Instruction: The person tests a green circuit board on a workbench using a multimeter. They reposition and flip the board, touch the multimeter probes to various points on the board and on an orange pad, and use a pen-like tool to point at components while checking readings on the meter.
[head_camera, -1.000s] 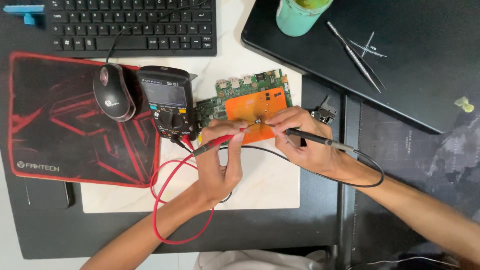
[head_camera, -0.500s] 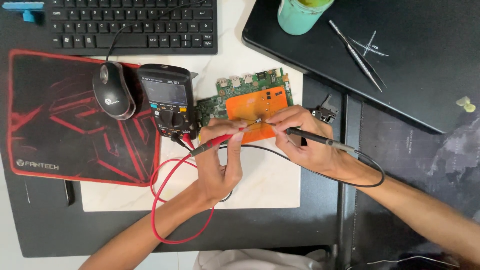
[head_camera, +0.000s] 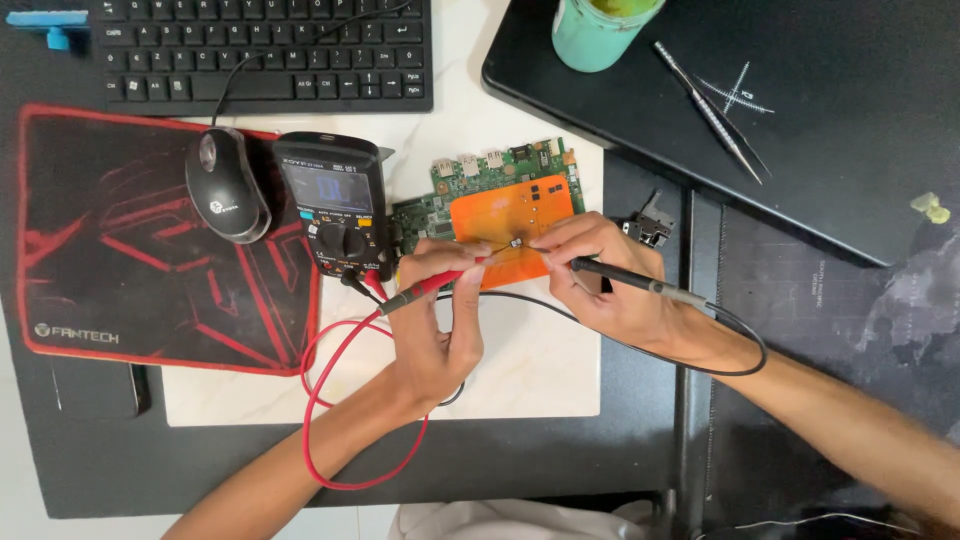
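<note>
A green circuit board with an orange film patch lies on a white mat. My left hand pinches a red test probe, its tip resting on the orange patch. My right hand holds a black test probe, whose tip meets the same small spot on the patch. Both leads, one red and one black, run from a black multimeter standing left of the board.
A black mouse sits on a red-and-black mouse pad. A black keyboard lies at the top. A teal cup, tweezers and a black mat are at the upper right.
</note>
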